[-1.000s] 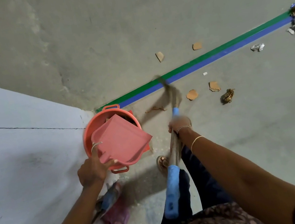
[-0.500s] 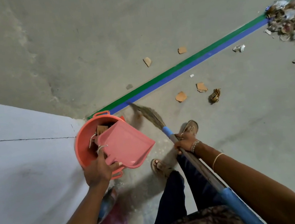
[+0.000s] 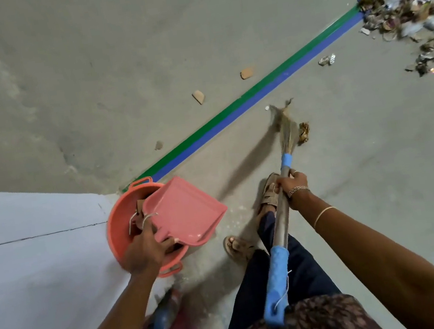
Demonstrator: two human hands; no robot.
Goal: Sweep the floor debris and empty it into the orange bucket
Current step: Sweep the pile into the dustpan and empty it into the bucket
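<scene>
Left hand (image 3: pixel 144 251) gripping pink dustpan (image 3: pixel 186 210) over orange bucket (image 3: pixel 116 223), right hand (image 3: pixel 293 187) clasping broom (image 3: pixel 281 223), concrete floor (image 3: pixel 111 53), green-blue tape line (image 3: pixel 230 112)

Orange bucket (image 3: pixel 112 229), pink dustpan (image 3: pixel 188 207), green-and-blue tape (image 3: pixel 230 110) on grey floor (image 3: pixel 111 53).
Bucket and dustpan plain, no pattern. Broom (image 3: pixel 281 222): dull grey shaft, two light-blue bands, brown bristles. Tape is two stripes side by side, green and blue. Floor mottled grey with darker patches. Wall (image 3: pixel 28 260) pale whitish-lilac with one thin dark line. Scraps (image 3: pixel 247 72) tan. Pile (image 3: pixel 406 12) mixed brown, white, silver. Trousers (image 3: pixel 256 292) dark navy. Top (image 3: pixel 316 323) brown with dark print. Sandal (image 3: pixel 269 194) tan. Bangle (image 3: pixel 323 213) gold. Bracelet (image 3: pixel 298 189) silver.
</scene>
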